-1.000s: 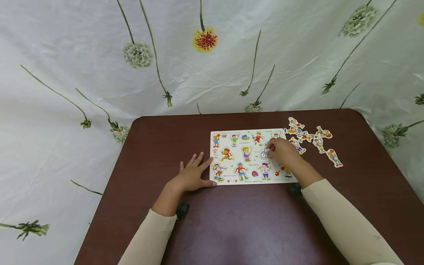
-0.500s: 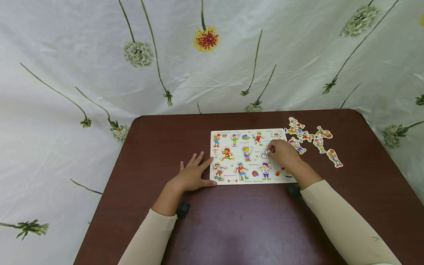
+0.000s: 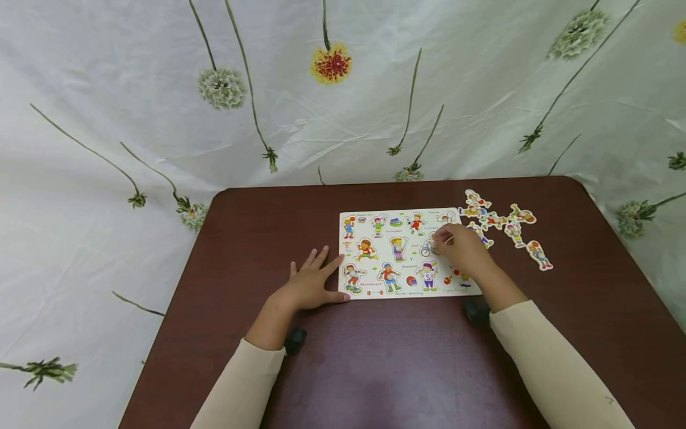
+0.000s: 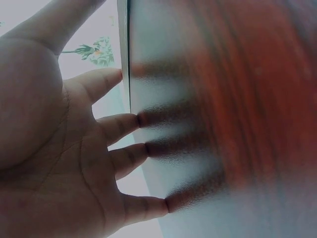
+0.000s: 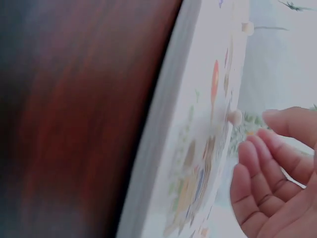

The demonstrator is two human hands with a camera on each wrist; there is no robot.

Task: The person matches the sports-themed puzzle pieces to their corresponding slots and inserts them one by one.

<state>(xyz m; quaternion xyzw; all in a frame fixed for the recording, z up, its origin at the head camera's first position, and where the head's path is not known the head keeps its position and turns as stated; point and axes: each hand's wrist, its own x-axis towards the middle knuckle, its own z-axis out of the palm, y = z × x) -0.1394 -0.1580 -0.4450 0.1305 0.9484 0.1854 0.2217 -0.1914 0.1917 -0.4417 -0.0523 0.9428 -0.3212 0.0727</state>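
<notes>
Head view: the left hand point(image 3: 308, 289) lies spread, fingers straight, at the left edge of the picture board point(image 3: 384, 244), gripping nothing. Over the board's right part, the right hand point(image 3: 463, 249) is loosely curved, thumb and fingertips slightly parted, seemingly empty; a small knob point(image 5: 234, 117) stands just beside them, probably the best pinching point. On the far half of the table point(image 3: 375, 357), the board looks stiff, light and apt to slide. Loose figures point(image 3: 513, 234) lie right of it, thin, likely best lifted by their edges.
</notes>
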